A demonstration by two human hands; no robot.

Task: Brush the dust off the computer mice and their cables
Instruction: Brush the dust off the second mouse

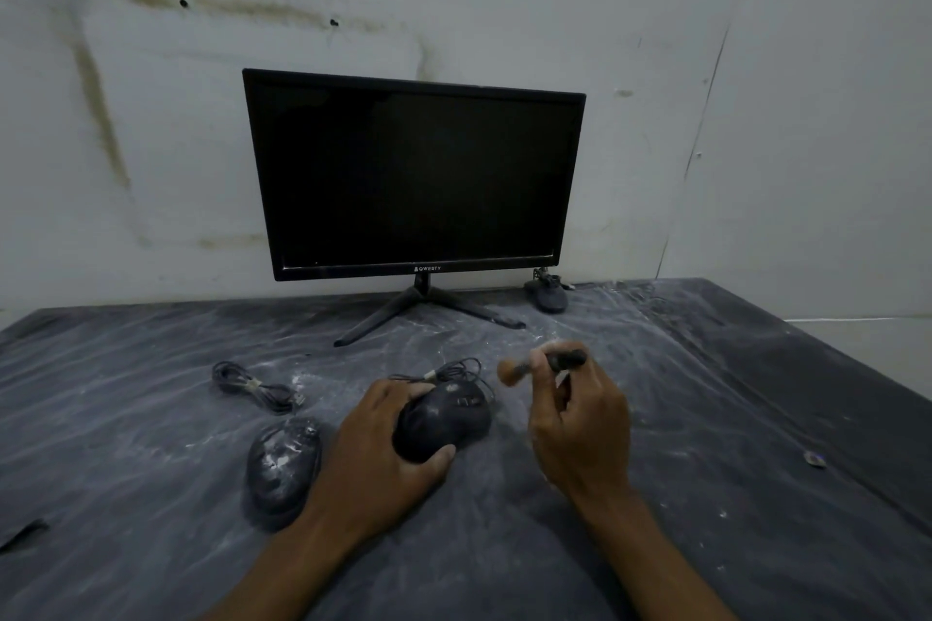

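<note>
1. While the left hand curls round one black mouse at the centre of the dusty dark table, thumb on its near side and fingers over its far side, the right hand is raised just beside it at 3 o'clock.
2. Pinched in the right hand's curled fingers is one small brush, blurred, with pale bristles pointing toward 9 o'clock above the held mouse.
3. Three mice show in all: the held one, a second mouse streaked with white dust lying at 8 o'clock from it, and a third mouse well apart at 1 o'clock, beside the monitor.
4. Two cable bundles are plain to see: one cable loosely coiled touching the held mouse at 12 o'clock, and a second cable tied in a bundle at 10 o'clock.
5. One dark monitor stands at 12 o'clock against a stained white wall.
</note>
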